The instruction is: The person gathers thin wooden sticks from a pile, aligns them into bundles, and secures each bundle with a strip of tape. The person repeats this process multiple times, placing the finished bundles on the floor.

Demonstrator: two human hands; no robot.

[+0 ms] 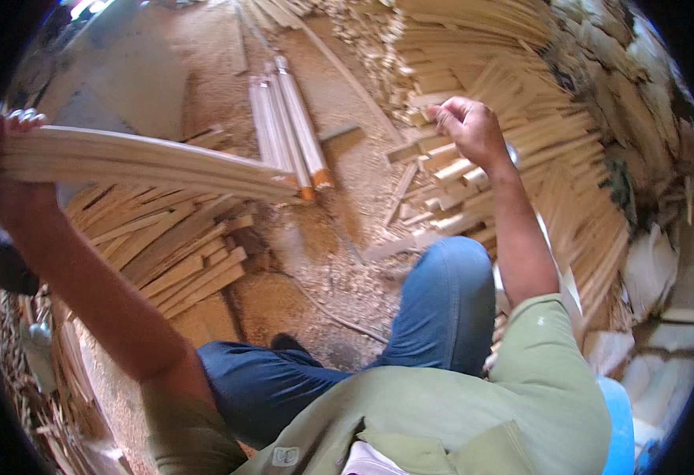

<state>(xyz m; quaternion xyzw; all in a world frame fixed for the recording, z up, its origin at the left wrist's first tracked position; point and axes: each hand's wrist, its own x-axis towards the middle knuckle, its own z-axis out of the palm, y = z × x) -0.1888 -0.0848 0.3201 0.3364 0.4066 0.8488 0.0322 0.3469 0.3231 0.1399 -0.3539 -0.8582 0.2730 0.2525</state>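
Note:
At the far left, my left hand [24, 204] is closed around one end of a bundle of long, thin wooden strips [149, 162]. The strips reach rightward across the view, and their far end overlaps the bundled sticks [272, 119] on the floor, which have orange lower ends. My right hand [478, 131] is raised over a stack of wooden slats [462, 170], thumb and fingers pinched together. Whether something small sits in that pinch cannot be made out.
Cut wooden strips [196, 273] lie in a pile below my left forearm. A large heap of slats [569, 206] fills the right side. Sawdust and shavings [347, 277] cover the floor, with a cable [339, 320] running near my feet. Pale sacks [632, 87] stand at the upper right.

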